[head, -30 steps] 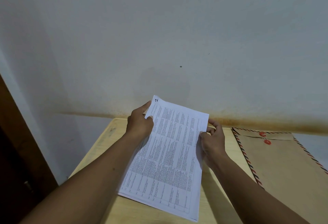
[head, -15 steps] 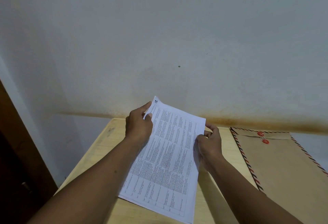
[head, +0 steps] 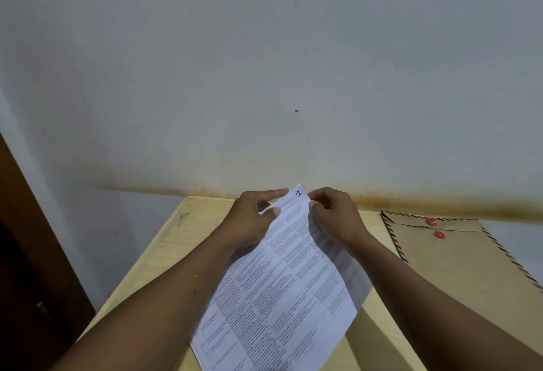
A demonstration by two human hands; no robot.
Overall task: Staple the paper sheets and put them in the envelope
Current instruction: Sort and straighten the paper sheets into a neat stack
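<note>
I hold a stack of printed paper sheets (head: 282,282) above the wooden table (head: 164,250). The sheets are covered in small text blocks and the top corner bears a handwritten mark. My left hand (head: 252,218) pinches the sheets near their top left edge, thumb on the printed face and index finger stretched toward the corner. Just right of that corner, my right hand (head: 332,215) pinches the top edge with curled fingers. A brown envelope (head: 458,259) with a striped border and two red string buttons lies flat on the table to the right. No stapler is in view.
The table stands against a pale wall (head: 264,76) with a rusty stain along its base. A dark wooden door or frame (head: 26,253) stands at the far left, beyond the table's left edge.
The sheets have turned so that the marked corner points up and away. My right hand slid from the right edge up to that corner, close to my left hand.
</note>
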